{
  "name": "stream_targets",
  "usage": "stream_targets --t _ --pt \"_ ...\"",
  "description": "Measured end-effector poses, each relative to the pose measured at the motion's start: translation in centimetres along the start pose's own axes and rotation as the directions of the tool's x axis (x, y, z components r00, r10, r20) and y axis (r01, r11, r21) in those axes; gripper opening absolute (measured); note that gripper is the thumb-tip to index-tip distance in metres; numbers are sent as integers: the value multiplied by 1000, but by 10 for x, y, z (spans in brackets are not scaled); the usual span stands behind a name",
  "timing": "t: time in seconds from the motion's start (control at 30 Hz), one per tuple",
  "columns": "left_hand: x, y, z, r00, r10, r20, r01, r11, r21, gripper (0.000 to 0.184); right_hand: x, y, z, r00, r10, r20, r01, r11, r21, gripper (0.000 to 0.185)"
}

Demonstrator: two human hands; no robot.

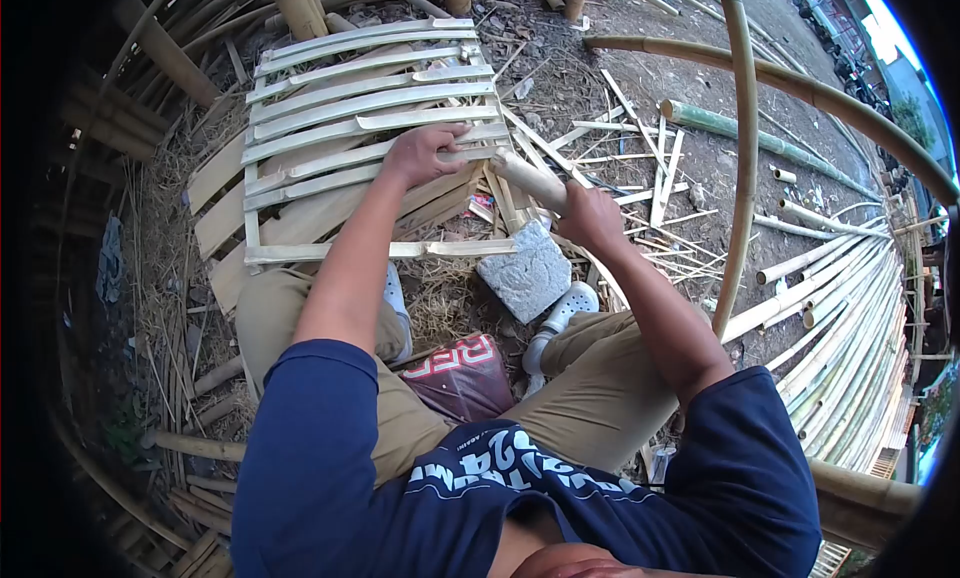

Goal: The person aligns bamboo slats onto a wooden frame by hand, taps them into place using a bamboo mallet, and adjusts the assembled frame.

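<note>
A slatted bamboo frame lies before me, its pale split strips set roughly parallel between two side pieces. My left hand is at its right part, fingers curled on one bamboo slat. In my right hand is a short, thick, pale round stick, gripped at its lower end. The stick's far end is by the frame's right edge, close to the left fingertips; whether it touches the slat I cannot tell. Below the stick, between my feet, sits a grey stone block.
Split bamboo offcuts litter the ground to the right. Beyond them lies a large pile of bamboo poles. A curved upright pole stands near my right arm. A dark red printed cloth is between my legs.
</note>
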State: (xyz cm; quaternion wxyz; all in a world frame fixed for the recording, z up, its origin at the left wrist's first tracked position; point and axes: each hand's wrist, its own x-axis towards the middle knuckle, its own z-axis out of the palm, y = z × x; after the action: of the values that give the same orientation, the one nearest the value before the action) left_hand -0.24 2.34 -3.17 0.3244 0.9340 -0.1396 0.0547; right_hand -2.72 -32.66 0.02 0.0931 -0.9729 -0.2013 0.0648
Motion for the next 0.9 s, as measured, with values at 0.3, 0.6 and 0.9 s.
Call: stream_targets --t 0.3,0.6,0.9 --pt "-4 3 0 1000 9 -4 -9 1000 10 28 4 -8 -15 995 82 -58 -78 995 67 37" --pt "-4 3 -1 999 -32 -16 32 999 -33 30 16 -13 -35 984 102 -149 -86 990 112 35" --pt "0 4 -1 1000 19 11 -19 1000 -11 36 7 -7 -35 988 126 -87 -118 989 86 34"
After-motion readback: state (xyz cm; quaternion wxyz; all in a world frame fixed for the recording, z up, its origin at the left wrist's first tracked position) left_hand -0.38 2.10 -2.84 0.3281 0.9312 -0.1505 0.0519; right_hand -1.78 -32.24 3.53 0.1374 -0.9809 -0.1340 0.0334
